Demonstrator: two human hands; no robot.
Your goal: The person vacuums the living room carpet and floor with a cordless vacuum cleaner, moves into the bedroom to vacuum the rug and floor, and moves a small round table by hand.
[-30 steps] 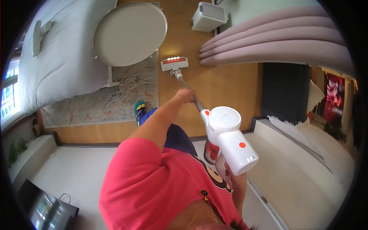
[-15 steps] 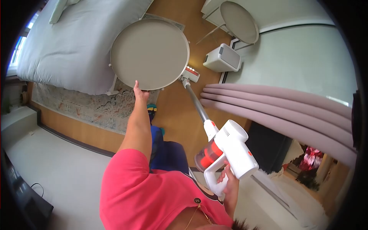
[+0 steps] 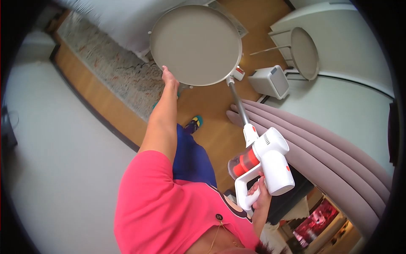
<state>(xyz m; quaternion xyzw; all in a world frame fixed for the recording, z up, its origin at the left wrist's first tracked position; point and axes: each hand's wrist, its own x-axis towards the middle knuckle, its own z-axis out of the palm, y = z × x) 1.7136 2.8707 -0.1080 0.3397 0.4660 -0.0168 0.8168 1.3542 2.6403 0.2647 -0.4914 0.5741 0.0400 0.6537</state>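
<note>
My left hand (image 3: 170, 78) grips the near rim of a round beige side table (image 3: 196, 44), thumb over the edge and the other fingers hidden below. Small white tips stick out around the table's rim. My right hand (image 3: 261, 192) is wrapped around the handle of a white cordless vacuum cleaner (image 3: 277, 163) with a clear, red-cored dust bin. Its grey tube (image 3: 239, 103) runs forward to the floor head (image 3: 239, 73), which is partly hidden by the tabletop's right edge.
To the right of the vacuum head stands a white box-shaped appliance (image 3: 269, 82). A second round table (image 3: 304, 53) is behind it. Mauve curtains (image 3: 321, 144) hang at right. A patterned rug (image 3: 101, 63) lies beside the bed (image 3: 122, 25) at left. My foot (image 3: 194, 123) is on the wooden floor.
My view has turned, so the table, vacuum and appliance appear further right. One foot now shows further forward on the floor. Both hands keep their holds.
</note>
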